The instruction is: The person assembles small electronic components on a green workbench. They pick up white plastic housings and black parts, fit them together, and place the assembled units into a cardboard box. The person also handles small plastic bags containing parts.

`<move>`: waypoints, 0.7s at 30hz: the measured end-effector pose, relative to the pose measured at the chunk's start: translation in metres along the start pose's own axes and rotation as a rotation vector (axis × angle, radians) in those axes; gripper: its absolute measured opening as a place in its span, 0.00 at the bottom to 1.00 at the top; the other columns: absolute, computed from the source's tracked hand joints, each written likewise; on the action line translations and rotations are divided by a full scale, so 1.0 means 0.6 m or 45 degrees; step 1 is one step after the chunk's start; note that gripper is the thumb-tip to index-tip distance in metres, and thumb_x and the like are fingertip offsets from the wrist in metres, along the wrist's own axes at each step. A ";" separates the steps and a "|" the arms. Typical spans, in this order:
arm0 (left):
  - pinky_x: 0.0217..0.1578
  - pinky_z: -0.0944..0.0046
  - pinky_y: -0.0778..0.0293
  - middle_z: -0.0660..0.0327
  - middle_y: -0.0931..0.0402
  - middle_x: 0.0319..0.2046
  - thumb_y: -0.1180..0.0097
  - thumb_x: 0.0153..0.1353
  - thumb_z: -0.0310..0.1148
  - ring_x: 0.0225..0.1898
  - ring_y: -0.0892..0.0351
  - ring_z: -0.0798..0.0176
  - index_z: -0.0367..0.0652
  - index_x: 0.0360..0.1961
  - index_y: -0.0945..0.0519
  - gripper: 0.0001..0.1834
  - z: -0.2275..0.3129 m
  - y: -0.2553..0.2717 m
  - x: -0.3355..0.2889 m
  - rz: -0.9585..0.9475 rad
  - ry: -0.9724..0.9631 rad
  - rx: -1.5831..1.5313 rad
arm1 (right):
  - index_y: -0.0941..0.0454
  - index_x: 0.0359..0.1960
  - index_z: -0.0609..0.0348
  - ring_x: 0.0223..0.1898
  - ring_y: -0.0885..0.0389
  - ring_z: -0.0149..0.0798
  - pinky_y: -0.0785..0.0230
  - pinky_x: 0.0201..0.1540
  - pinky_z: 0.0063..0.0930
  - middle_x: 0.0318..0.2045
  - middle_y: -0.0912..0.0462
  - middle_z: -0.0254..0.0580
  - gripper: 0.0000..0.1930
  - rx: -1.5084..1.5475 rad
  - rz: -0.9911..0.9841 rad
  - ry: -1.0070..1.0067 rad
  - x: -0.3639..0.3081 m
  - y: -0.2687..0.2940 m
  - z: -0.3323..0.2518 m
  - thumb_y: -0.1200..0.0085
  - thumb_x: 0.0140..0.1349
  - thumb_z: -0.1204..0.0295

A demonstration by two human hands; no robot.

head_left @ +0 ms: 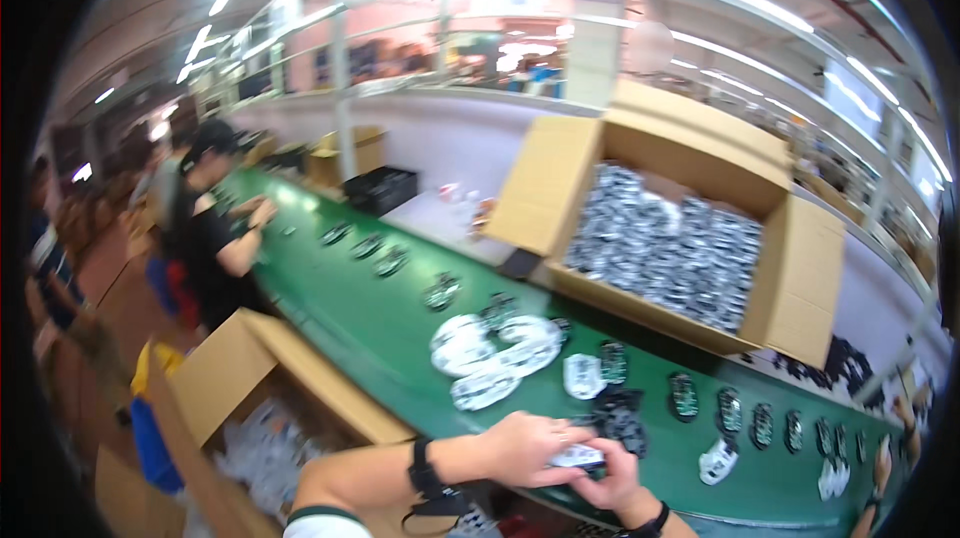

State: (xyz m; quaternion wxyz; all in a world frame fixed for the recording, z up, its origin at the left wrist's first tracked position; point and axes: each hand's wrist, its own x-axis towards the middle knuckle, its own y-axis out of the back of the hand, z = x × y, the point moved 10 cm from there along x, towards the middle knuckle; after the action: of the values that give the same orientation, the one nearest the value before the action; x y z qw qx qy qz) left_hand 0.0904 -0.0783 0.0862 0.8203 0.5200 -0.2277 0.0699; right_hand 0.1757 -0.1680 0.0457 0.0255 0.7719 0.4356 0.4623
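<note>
My left hand (528, 446) and my right hand (612, 478) meet over the near edge of the green conveyor belt (340, 308). Between their fingers they pinch a small black and white part (579, 457), mostly covered by the fingers; its exact kind cannot be made out. Just beyond lies a heap of black pieces (622, 416). White oval pieces (485, 387) are piled to the left of it, and a single white piece (582, 376) lies beside a black oval part with a green middle (613, 362).
Similar black and green oval parts (683, 395) stand in a row along the belt. Across it, an open cardboard box (650, 323) is full of grey parts. Another open box (225, 378) with clear plastic bags is at near left. A co-worker (205, 228) stands farther left; another person's hand (883, 463) shows at far right.
</note>
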 end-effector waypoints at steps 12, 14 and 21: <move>0.44 0.57 0.26 0.53 0.21 0.42 0.34 0.58 0.26 0.41 0.23 0.52 0.39 0.53 0.19 0.20 -0.047 0.010 -0.030 0.397 0.080 -0.482 | 0.17 0.49 0.65 0.44 0.12 0.49 0.19 0.49 0.36 0.44 0.12 0.51 0.17 0.173 -0.060 -0.058 0.017 -0.008 0.014 0.31 0.58 0.77; 0.43 0.58 0.26 0.54 0.20 0.41 0.35 0.59 0.27 0.40 0.24 0.53 0.39 0.52 0.18 0.18 -0.043 0.004 -0.030 0.352 0.044 -0.489 | 0.17 0.49 0.66 0.43 0.12 0.50 0.19 0.48 0.37 0.44 0.12 0.51 0.17 0.149 -0.077 0.050 0.020 -0.010 -0.001 0.30 0.57 0.77; 0.35 0.61 0.28 0.57 0.21 0.34 0.39 0.65 0.28 0.34 0.24 0.57 0.39 0.43 0.18 0.08 -0.049 0.007 -0.038 0.440 0.126 -0.602 | 0.16 0.46 0.65 0.35 0.12 0.47 0.20 0.39 0.33 0.36 0.12 0.49 0.13 0.275 -0.132 -0.230 0.020 -0.022 0.023 0.34 0.61 0.73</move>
State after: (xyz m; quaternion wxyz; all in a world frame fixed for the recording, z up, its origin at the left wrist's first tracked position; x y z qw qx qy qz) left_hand 0.0776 -0.0477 0.0689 0.9047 0.2639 -0.2826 0.1789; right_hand 0.1795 -0.1464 0.0399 0.0055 0.7851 0.5181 0.3393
